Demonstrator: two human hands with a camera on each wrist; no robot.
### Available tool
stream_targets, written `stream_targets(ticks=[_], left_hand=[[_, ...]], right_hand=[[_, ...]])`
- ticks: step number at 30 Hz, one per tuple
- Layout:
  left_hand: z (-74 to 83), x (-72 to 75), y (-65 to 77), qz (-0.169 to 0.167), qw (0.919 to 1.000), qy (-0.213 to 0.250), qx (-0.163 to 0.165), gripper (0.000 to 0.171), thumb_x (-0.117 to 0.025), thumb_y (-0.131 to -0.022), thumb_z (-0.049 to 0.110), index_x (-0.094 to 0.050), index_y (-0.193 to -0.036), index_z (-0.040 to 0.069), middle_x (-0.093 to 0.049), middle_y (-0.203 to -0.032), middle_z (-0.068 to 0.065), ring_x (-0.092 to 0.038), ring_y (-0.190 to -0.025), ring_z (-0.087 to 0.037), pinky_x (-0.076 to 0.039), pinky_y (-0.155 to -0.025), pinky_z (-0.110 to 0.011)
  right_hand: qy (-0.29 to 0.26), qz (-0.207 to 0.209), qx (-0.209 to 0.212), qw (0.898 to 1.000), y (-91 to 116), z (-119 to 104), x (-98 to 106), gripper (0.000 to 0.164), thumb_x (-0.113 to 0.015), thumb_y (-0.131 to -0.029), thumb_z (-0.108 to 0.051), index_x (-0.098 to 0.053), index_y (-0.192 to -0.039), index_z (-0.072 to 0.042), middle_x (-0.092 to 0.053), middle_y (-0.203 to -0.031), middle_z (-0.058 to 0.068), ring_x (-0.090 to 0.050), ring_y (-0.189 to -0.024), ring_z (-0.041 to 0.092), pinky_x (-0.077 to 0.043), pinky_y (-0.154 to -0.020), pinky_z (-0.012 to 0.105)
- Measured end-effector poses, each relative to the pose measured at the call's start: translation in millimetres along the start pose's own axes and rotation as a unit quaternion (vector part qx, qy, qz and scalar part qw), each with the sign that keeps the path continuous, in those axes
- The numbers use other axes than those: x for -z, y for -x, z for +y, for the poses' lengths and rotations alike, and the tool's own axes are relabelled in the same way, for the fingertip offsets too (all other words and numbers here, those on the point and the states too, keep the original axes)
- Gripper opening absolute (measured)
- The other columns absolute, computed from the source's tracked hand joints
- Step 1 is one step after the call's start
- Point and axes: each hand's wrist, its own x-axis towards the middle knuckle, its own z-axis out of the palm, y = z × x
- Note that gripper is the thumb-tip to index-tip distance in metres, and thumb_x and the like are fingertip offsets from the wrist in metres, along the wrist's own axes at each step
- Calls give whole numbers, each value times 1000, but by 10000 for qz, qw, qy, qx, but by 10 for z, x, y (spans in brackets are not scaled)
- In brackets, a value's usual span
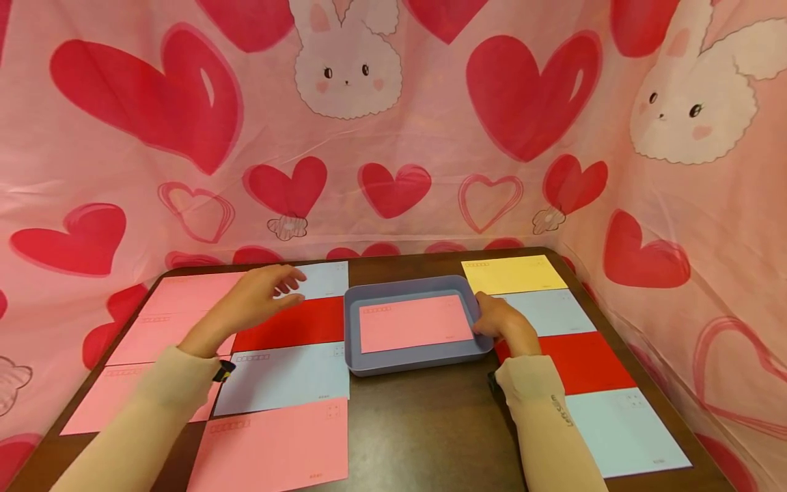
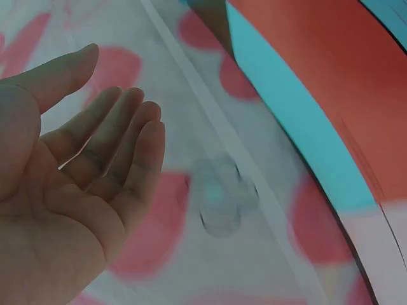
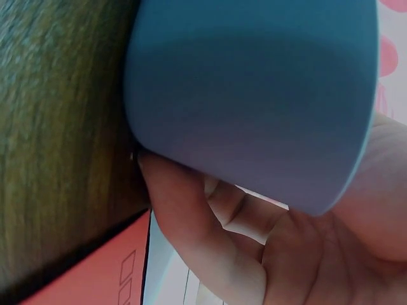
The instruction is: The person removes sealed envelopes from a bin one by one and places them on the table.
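A grey-blue tray sits at the middle of the table with a pink envelope lying flat inside it. My right hand grips the tray's right side. In the right wrist view, fingers curl beneath the tray wall, and the thumb side is partly hidden behind it. My left hand hovers over the left envelopes, nearest the light blue envelope and the red envelope. Its fingers are loosely bent, thumb apart, and nothing is in the palm.
Left of the tray, more pink envelopes and a light blue one lie in columns. On the right lie a yellow envelope, a red one and light blue ones. A heart-patterned curtain borders the dark table.
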Motion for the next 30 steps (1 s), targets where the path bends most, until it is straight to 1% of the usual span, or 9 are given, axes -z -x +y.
stream_targets(ticks=[4, 8, 12, 15, 19, 20, 23, 26, 30], left_hand=[[188, -238, -195, -125, 9994, 132, -283, 34, -79, -97, 19, -70, -127, 7, -74, -115, -10, -69, -104, -32, -57, -93, -52], [332, -449, -367, -302, 9977, 75, -595, 35, -80, -95, 17, -70, -128, 7, -72, -116, -13, -68, -107, -34, -56, -95, -50], [466, -643, -516, -696, 9936, -183, -868, 35, -80, -95, 17, -71, -127, 4, -71, -116, -14, -67, -108, -33, -55, -99, -50], [509, -790, -612, -1017, 9897, -361, -936, 34, -79, -96, 19, -73, -125, 3, -71, -114, -13, -66, -101, -28, -56, -96, -47], [531, -947, -722, -1332, 9866, -557, -763, 31, -79, -95, 20, -74, -121, 4, -68, -104, -10, -61, -92, -22, -56, -87, -40], [535, -976, -746, -1376, 9860, -618, -710, 30, -79, -94, 21, -74, -119, 5, -67, -101, -9, -59, -91, -22, -55, -85, -39], [573, -1044, -808, -1494, 9842, -834, -454, 28, -81, -93, 24, -74, -115, 7, -64, -99, -7, -59, -96, -25, -55, -86, -40], [611, -1097, -861, -1532, 9827, -1004, -263, 24, -82, -92, 26, -73, -106, 9, -64, -100, -8, -60, -100, -27, -55, -89, -41], [652, -1135, -901, -1497, 9823, -1120, -145, 23, -83, -91, 28, -68, -93, 10, -62, -97, -8, -60, -97, -27, -55, -87, -41]], right_hand=[[-44, -20, 32, 10000, 2, -6, -5, 74, -71, -92, -4, -34, -155, 10, -54, -140, 35, -66, -98, 36, -63, -75, 43], [-45, -4, 32, 10000, 4, -8, -3, 75, -71, -91, -4, -34, -155, 10, -53, -140, 35, -65, -98, 36, -63, -74, 42], [-38, -1, 11, 10000, 13, -9, 5, 75, -71, -91, -4, -34, -155, 10, -53, -139, 35, -65, -97, 36, -63, -73, 42], [-10, 7, 28, 10000, 16, -8, 5, 75, -70, -91, -4, -34, -155, 10, -54, -139, 35, -66, -96, 36, -62, -72, 42], [3, 7, 37, 10000, 10, 7, -2, 74, -71, -91, -3, -34, -155, 10, -54, -138, 35, -66, -95, 35, -62, -72, 41], [6, 4, 34, 10000, 7, 9, -3, 74, -71, -91, -4, -35, -154, 10, -55, -138, 35, -66, -95, 35, -62, -72, 41], [24, 3, 19, 10000, 7, 5, 1, 74, -71, -91, -4, -35, -154, 10, -55, -137, 34, -65, -94, 35, -61, -71, 41], [51, 7, 32, 10000, 4, 0, 8, 73, -71, -91, -3, -36, -154, 10, -56, -135, 34, -66, -93, 34, -61, -72, 41], [58, -18, 24, 10000, 0, 1, 10, 73, -71, -92, -4, -36, -154, 10, -56, -136, 34, -66, -94, 34, -62, -74, 41]])
